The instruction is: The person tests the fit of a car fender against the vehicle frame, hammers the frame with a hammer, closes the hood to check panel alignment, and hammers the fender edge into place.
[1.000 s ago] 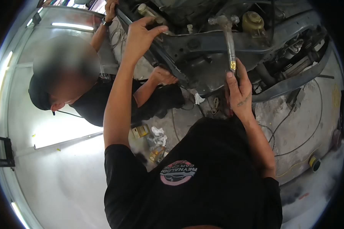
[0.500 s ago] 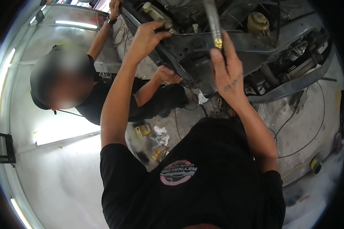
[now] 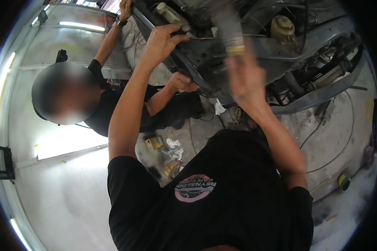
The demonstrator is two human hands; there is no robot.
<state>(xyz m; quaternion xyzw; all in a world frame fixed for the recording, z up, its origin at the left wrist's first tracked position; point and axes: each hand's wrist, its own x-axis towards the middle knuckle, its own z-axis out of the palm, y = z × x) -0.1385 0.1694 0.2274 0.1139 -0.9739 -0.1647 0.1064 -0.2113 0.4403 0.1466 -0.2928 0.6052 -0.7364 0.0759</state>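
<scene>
Gripping the handle of a hammer (image 3: 230, 31), the right hand (image 3: 247, 77) has its fingers wrapped round it; both are blurred, with a gold band (image 3: 236, 51) showing just past the fingers and the hammer's head too smeared to make out. The hammer is over the dark front frame (image 3: 274, 54) of a car, and whether it touches metal cannot be told. Across from it, the left hand (image 3: 160, 44) has thumb and forefinger curved toward each other beside a pale bottle (image 3: 169, 14); whether they pinch something small is unclear. A yellowish tank (image 3: 282, 28) sits in the car, to the right of the hammer. At the car's far left edge is another person (image 3: 100, 111) in black, one hand (image 3: 125, 9) up on the edge and the other hand (image 3: 184, 81) lower, near the panel. On the floor, a yellow tin (image 3: 155, 143) lies near crumpled white paper (image 3: 174, 149).
</scene>
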